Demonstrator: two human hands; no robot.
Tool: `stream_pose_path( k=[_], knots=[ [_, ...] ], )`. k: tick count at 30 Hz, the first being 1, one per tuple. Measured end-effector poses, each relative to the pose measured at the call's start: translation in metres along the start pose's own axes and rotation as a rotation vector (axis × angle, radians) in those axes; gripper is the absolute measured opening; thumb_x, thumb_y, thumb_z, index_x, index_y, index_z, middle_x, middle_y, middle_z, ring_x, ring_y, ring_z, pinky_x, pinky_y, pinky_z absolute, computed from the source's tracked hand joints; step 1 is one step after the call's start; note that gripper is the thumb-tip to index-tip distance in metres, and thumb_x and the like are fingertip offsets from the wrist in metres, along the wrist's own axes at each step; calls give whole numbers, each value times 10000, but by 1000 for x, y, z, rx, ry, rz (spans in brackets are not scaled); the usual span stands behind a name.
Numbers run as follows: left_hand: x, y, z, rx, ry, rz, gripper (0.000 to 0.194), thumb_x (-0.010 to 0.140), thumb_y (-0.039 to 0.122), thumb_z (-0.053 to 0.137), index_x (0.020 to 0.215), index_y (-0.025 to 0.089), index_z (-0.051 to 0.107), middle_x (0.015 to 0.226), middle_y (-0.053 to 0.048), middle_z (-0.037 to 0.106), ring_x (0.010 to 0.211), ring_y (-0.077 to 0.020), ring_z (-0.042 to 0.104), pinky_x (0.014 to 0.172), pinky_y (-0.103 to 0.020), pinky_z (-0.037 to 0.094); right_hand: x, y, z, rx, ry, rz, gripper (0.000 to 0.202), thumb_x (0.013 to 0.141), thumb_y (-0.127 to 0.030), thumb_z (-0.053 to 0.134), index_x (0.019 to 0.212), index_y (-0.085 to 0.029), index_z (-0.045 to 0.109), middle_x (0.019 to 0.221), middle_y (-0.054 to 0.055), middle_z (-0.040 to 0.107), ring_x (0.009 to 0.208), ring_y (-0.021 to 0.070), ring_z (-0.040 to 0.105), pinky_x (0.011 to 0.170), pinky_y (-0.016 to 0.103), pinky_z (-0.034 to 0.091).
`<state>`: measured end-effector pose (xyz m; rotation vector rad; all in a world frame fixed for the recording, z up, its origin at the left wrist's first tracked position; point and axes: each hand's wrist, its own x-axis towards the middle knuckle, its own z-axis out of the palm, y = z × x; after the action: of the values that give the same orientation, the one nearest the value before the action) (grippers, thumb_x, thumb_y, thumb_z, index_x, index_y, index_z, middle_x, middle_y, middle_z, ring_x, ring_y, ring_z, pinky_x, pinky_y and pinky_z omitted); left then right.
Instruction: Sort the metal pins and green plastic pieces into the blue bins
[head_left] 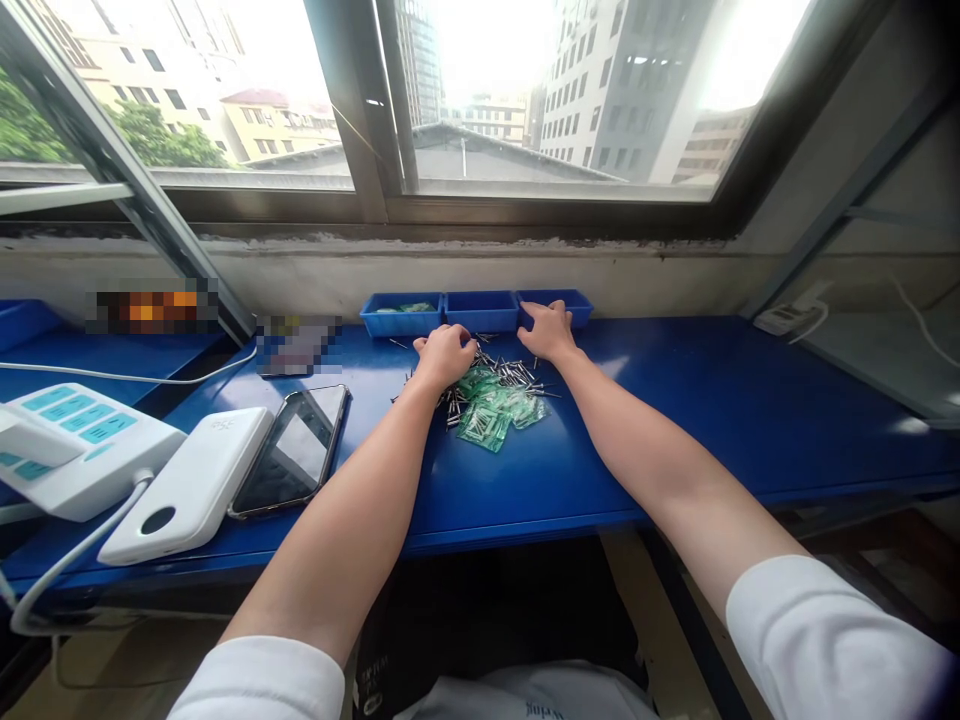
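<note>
On the blue table lies a pile of small metal pins (pixel 514 374) with green plastic packets (pixel 487 425) over its near side. My left hand (pixel 445 356) is at the pile's back left, its fingers bent together; what they hold, if anything, is too small to name. My right hand (pixel 549 330) is at the front of the right blue bin (pixel 579 312), fingers spread, with nothing visible in them. The middle blue bin (pixel 481 312) stands between that one and the left blue bin (pixel 401 322), which has green packets inside.
A phone (pixel 292 450), a white power bank (pixel 187 485) and a white power strip (pixel 82 450) with cables lie on the left of the blue table (pixel 720 400). Behind are a wall and window. A white socket block (pixel 784 318) is at the back right.
</note>
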<state>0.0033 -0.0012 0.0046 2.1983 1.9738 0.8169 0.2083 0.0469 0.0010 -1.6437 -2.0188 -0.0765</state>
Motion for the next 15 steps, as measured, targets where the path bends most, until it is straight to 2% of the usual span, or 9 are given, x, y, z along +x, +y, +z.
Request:
stream_pose_path(
  k=[4,8,11,15],
  knots=[
    [-1,1,-2,-9,-7,-2,263,848,381,478,954,220,656,1092,-101,661,1077,-295,568,927,-451,353,-2,-4,-3,-56,31,36,566,798,-308,510,1349,-182,531,1312,62,600,1129,348,407,956,513,351],
    [-2,1,-3,-15,-16,-8,261,850,376,475,958,221,655,1100,-103,659,1075,-297,567,933,-454,350,-2,-4,-2,-78,30,71,645,793,-317,511,1416,-170,434,1432,71,488,1154,351,390,949,503,358],
    [-2,0,-3,-19,-15,-5,262,851,376,469,951,222,657,1094,-100,659,1073,-294,567,930,-450,352,-2,-1,-1,-86,80,142,698,801,-335,495,1459,-158,346,1504,83,388,1167,347,377,952,500,355],
    [-1,-1,-2,-21,-15,2,266,848,375,466,951,222,657,1091,-99,660,1064,-288,570,920,-439,356,-1,5,-2,-138,105,253,726,797,-375,513,1457,-139,327,1519,124,340,1176,360,374,957,517,334]
  ],
)
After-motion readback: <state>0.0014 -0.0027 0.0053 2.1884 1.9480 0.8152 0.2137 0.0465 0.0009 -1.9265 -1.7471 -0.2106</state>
